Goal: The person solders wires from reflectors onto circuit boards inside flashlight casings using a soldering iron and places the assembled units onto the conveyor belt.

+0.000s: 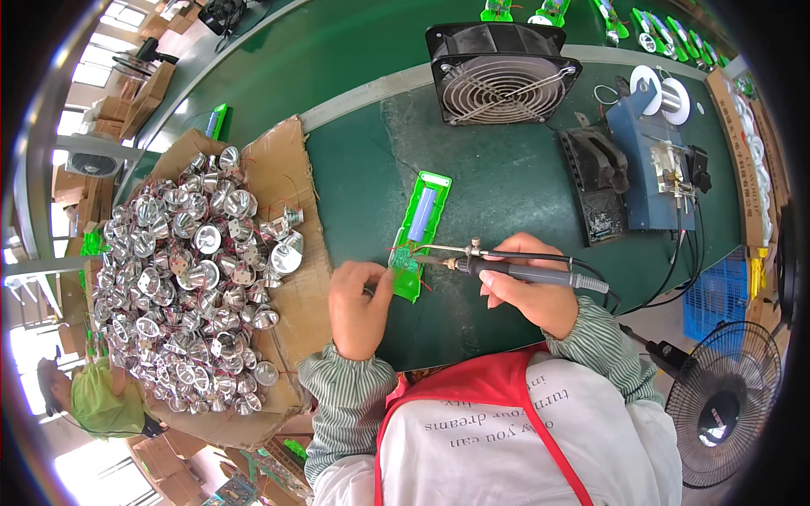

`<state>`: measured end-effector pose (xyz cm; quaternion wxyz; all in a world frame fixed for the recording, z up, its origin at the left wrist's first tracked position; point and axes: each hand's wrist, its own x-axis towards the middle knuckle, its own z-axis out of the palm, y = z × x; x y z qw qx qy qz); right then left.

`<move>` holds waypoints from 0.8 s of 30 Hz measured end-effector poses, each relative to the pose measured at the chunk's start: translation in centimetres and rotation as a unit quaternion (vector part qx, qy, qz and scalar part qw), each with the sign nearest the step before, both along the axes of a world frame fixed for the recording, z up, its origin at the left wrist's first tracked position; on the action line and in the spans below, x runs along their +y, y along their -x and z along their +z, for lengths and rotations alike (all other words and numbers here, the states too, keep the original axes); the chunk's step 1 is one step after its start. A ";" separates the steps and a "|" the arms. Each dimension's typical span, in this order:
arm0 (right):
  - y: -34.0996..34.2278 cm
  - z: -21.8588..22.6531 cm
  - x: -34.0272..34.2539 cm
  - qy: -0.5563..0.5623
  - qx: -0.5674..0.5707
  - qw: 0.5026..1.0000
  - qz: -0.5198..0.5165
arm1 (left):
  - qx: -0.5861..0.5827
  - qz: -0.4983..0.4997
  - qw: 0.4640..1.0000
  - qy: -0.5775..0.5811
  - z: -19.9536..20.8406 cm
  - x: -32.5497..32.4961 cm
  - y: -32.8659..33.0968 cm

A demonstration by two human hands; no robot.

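Observation:
My right hand is wrapped round the dark grey handle of a soldering iron, which has a thin metal feed tube alongside it. The iron's tip points left and meets the green circuit board in a bright green plastic housing. A blue-violet cylindrical battery lies in the housing's farther part. At the housing's near left edge, my left hand is closed, thumb and index finger together by the board. Fine red wires show near those fingertips; what the fingers pinch is too small to tell.
Cardboard at left bears a heap of silver reflector cups with red wires. A black fan stands at the back. Right are a black iron holder, a blue solder feeder with spools, cables and a standing fan.

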<state>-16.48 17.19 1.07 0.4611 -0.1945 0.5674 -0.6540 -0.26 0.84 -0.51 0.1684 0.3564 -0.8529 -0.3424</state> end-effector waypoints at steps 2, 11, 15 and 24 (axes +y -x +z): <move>0.1 -0.2 -0.2 -0.004 -0.018 1.000 0.013 | -0.007 -0.037 0.998 0.048 -0.1 0.0 0.0; -0.1 -0.6 -0.9 -0.002 -0.012 1.000 0.021 | -0.016 -0.050 0.998 0.022 0.0 0.0 -0.1; -0.2 -0.8 -1.0 -0.008 -0.007 1.000 0.026 | -0.016 -0.049 0.999 0.017 0.0 0.1 -0.2; 0.1 -0.2 -0.9 -0.022 0.008 0.999 0.029 | -0.015 -0.049 0.999 0.012 0.2 0.1 0.1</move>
